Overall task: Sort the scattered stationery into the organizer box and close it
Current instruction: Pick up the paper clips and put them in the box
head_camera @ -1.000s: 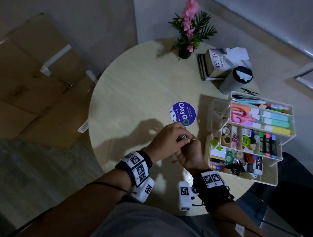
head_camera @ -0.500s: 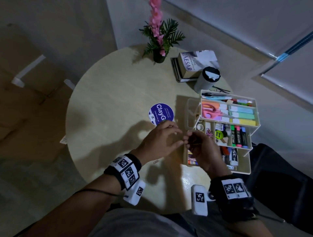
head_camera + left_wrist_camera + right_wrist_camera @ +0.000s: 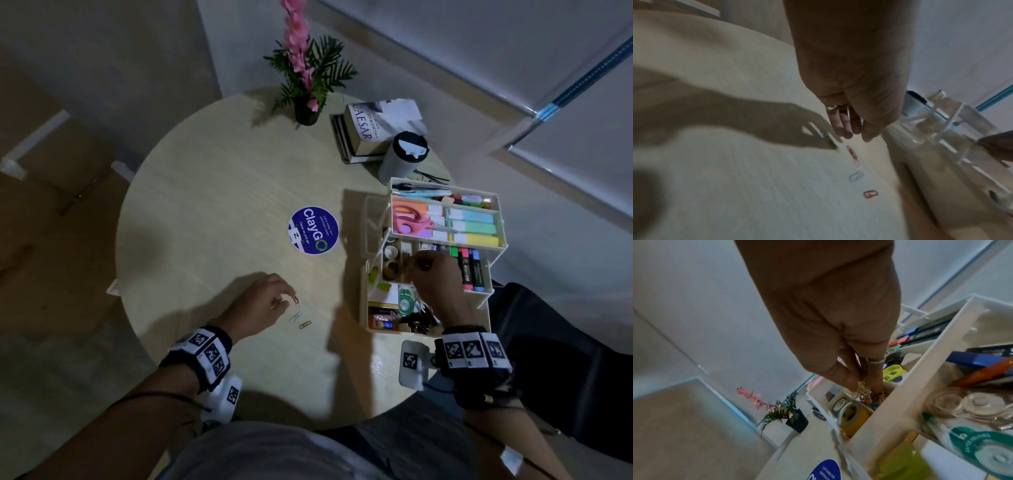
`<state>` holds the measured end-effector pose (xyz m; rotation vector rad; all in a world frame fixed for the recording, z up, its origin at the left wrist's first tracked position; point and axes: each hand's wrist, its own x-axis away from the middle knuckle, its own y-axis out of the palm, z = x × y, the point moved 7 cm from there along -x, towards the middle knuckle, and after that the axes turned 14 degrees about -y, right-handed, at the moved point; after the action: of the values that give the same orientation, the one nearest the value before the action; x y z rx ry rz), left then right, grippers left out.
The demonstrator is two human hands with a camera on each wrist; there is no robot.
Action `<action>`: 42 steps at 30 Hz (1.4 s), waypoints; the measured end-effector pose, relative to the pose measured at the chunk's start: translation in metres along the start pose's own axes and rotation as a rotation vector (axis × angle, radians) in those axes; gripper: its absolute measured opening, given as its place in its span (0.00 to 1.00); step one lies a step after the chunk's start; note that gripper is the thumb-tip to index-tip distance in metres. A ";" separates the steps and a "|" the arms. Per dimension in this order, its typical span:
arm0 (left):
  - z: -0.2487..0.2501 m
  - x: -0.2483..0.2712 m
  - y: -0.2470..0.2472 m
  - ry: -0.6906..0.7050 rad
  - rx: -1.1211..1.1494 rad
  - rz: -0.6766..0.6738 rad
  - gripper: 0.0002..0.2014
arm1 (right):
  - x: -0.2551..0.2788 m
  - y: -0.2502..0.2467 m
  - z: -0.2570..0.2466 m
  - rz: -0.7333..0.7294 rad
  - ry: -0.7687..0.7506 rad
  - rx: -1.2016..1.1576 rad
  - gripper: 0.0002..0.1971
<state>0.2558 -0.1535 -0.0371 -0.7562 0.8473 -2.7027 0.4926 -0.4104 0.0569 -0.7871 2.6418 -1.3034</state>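
Observation:
The white tiered organizer box (image 3: 363, 291) stands open at the table's right. My right hand (image 3: 416, 261) reaches into a small compartment of its middle tier. In the right wrist view, thumb and fingers of that hand (image 3: 863, 384) pinch paper clips (image 3: 866, 394) on a pile of clips there. Loose paper clips lie on the table: a red one (image 3: 296, 302), a pale blue one (image 3: 296, 316) and a brown one (image 3: 305, 324). My left hand (image 3: 289, 301) hangs fingers-down just over the red clip (image 3: 853, 155), its fingertips (image 3: 846, 135) slightly apart with nothing between them.
A round blue sticker (image 3: 313, 230) lies mid-table. At the back stand a potted pink flower (image 3: 306, 113), stacked books (image 3: 363, 130) and a grey tumbler (image 3: 402, 157). Highlighters (image 3: 469, 228) and pink scissors (image 3: 407, 221) fill the top tier. A tape roll (image 3: 851, 415) sits beside the clip compartment.
The two hands were together over the table with a clip between them. Now the right hand has moved into the organizer and the left has dropped back to the loose clips.

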 end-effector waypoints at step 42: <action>-0.033 -0.008 -0.042 0.062 0.010 0.075 0.08 | 0.100 0.206 -0.032 -0.146 -0.207 -0.195 0.05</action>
<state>0.2430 -0.1005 -0.0392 -0.6286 0.8574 -2.6748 0.3127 -0.3331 -0.0659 -1.0956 2.6116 -0.9406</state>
